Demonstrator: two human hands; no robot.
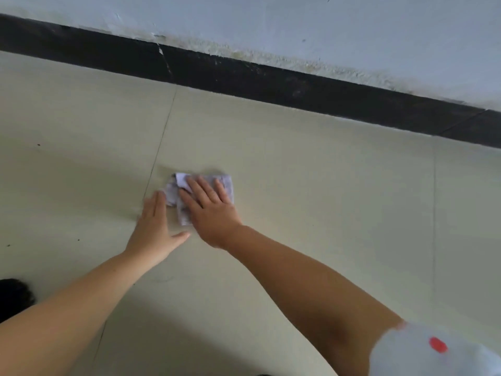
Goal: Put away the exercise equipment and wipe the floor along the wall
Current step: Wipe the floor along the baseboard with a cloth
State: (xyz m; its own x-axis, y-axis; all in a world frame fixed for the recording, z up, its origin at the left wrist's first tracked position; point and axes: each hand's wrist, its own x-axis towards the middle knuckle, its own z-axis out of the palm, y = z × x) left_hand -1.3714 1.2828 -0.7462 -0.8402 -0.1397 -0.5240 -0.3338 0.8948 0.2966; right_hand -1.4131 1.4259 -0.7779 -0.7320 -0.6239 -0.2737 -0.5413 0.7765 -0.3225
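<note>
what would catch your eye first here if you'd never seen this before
Mid-frame, the right hand presses flat on a crumpled white cloth on the pale tiled floor, with the left hand flat beside it. Behind them a black baseboard runs along the wall, whose paint flakes just above it.

Crumpled cloth rag (pixel 202 195) on smooth, faintly sheened floor tiles (pixel 298 185); dark scuffed skirting (pixel 244 77) under flaking painted wall (pixel 325 28).
</note>
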